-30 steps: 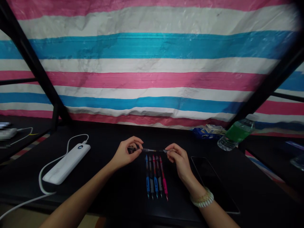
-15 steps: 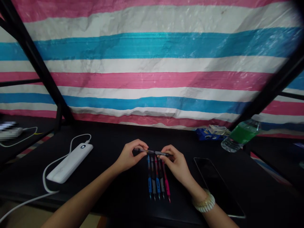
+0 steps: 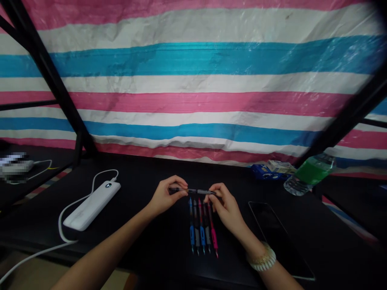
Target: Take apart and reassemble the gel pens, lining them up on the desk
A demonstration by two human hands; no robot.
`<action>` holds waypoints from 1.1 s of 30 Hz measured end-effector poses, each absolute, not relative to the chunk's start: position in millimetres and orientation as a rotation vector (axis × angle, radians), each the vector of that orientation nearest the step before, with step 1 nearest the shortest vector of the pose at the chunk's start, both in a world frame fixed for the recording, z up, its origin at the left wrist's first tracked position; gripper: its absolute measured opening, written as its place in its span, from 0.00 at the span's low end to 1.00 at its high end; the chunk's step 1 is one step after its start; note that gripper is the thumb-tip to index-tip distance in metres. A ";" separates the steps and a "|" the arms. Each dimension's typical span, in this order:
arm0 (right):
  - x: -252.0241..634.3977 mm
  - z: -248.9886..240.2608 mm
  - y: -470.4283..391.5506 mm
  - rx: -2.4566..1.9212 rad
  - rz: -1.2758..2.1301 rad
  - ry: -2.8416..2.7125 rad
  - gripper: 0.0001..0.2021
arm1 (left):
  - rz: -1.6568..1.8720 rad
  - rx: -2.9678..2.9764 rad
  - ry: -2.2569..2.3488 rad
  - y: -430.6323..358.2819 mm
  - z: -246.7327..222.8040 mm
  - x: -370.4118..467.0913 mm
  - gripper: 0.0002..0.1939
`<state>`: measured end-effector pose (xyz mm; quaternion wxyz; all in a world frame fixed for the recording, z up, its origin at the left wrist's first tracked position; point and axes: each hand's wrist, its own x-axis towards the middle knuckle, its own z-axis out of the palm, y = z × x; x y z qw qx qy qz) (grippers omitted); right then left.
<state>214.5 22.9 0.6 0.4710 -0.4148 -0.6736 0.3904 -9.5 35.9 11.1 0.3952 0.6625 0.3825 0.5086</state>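
A black pen with a grey grip is held level above the table between my two hands. My left hand pinches its dark end with thumb and fingers. At the grey grip end, my right hand has its fingertips closed around the tip. Just below lie several pens side by side, points toward me: a blue pen, a grey pen, a second blue pen, another grey pen and a pink pen. My right fingers partly cover their far ends.
A white power bank with a cable lies at left on the black table. To the right are a dark tablet or phone, a tilted bottle of green liquid and a blue packet. Striped sheeting hangs behind.
My right fingers have slid slightly toward the pen's tip, leaving more of the grey grip showing. My left hand keeps its pinch. The whole view has shifted a little.
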 end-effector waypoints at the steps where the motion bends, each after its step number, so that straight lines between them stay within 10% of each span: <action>1: 215.1 1.4 22.6 -1.037 0.929 -1.676 0.05 | 1.288 1.675 0.967 36.0 10.8 -9.6 0.11; 33: 217.6 -1.8 19.6 -1.083 0.315 -2.004 0.10 | 1.371 1.422 0.864 35.7 8.7 -6.7 0.13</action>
